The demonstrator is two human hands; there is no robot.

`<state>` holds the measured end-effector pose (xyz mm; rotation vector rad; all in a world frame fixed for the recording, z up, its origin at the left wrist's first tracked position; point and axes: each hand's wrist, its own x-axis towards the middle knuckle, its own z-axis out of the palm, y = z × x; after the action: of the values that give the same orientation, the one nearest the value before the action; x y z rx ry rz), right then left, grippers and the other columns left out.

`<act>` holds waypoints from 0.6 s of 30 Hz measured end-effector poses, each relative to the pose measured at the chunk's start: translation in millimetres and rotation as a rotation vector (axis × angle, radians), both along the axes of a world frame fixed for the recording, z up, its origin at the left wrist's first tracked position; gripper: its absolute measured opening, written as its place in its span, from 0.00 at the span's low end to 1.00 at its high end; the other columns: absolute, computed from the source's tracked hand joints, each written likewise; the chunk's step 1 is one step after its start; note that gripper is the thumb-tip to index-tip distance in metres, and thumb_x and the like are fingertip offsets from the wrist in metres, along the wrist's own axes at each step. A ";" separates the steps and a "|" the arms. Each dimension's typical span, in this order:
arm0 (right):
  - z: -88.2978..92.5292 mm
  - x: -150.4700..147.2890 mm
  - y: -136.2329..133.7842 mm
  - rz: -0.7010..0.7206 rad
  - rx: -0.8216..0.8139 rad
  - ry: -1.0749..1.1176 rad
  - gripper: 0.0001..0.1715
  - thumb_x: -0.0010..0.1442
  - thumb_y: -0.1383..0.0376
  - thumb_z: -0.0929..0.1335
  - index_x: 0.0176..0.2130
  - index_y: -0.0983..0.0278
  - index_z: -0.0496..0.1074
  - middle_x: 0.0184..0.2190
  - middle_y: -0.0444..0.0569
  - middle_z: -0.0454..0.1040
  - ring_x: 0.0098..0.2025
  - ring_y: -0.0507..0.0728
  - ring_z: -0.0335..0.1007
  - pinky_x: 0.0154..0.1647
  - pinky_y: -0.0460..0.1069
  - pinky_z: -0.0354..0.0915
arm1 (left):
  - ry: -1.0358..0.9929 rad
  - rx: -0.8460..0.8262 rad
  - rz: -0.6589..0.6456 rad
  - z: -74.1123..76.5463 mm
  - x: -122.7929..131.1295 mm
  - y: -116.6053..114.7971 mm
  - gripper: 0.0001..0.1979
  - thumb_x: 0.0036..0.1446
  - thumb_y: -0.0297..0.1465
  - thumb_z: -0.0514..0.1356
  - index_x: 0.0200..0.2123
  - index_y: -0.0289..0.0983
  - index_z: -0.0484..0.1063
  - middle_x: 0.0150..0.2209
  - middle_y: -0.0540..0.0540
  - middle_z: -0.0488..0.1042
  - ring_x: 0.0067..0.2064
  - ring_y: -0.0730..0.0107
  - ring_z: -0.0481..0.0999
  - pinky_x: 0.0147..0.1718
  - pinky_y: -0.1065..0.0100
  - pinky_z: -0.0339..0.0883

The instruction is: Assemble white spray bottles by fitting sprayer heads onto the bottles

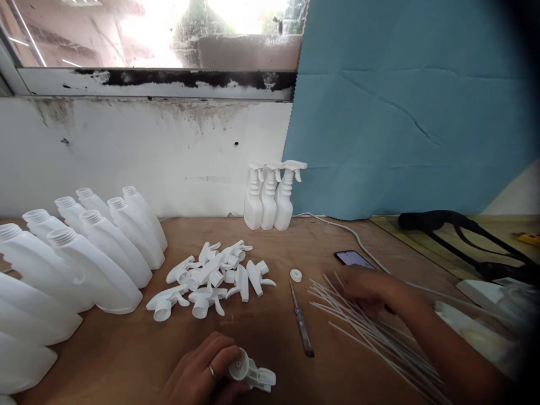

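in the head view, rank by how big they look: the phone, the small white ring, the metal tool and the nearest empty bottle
1. Nearest empty bottle, though closeness inflates it.
2. Metal tool.
3. Phone, partly hidden by the right hand.
4. Small white ring.

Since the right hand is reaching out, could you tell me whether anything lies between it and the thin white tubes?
Nothing visible does: the right hand already rests on the spread of thin white tubes.
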<state>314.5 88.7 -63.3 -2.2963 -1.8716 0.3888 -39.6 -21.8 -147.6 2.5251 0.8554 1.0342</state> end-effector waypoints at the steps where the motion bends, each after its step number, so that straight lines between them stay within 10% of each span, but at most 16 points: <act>1: 1.7 -0.8 0.7 0.005 -0.069 0.040 0.17 0.66 0.61 0.68 0.51 0.67 0.71 0.48 0.52 0.74 0.43 0.57 0.75 0.41 0.54 0.74 | 0.005 0.005 0.005 -1.0 -0.3 -0.1 0.11 0.63 0.28 0.60 0.47 0.39 0.62 0.37 0.45 0.74 0.36 0.71 0.74 0.34 0.74 0.71; 7: 34.4 -1.1 -3.1 0.081 -0.105 0.274 0.21 0.62 0.77 0.62 0.54 0.71 0.69 0.17 0.39 0.68 0.15 0.47 0.56 0.18 0.45 0.52 | -0.006 -0.005 0.023 -5.0 -1.0 0.8 0.12 0.61 0.30 0.61 0.46 0.40 0.63 0.38 0.46 0.74 0.36 0.70 0.76 0.34 0.73 0.73; 13: 73.9 -11.5 -19.5 0.064 0.287 1.235 0.19 0.64 0.74 0.58 0.43 0.63 0.75 0.42 0.51 0.76 0.33 0.47 0.70 0.33 0.48 0.60 | -0.079 -0.060 0.133 -15.1 -1.0 -0.4 0.26 0.58 0.34 0.64 0.58 0.43 0.59 0.43 0.46 0.76 0.38 0.70 0.79 0.37 0.75 0.75; 18: 57.7 -46.2 -25.8 0.131 0.202 1.555 0.08 0.55 0.74 0.70 0.36 0.63 0.74 0.33 0.45 0.76 0.36 0.48 0.73 0.42 0.45 0.65 | -0.110 -0.101 0.068 -11.4 1.7 -0.3 0.21 0.58 0.30 0.65 0.53 0.43 0.64 0.40 0.48 0.75 0.37 0.72 0.78 0.37 0.75 0.74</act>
<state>268.3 62.9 -5.6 -0.9614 -1.0497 1.3608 -38.0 -22.1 -159.1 2.3475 0.9430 1.1106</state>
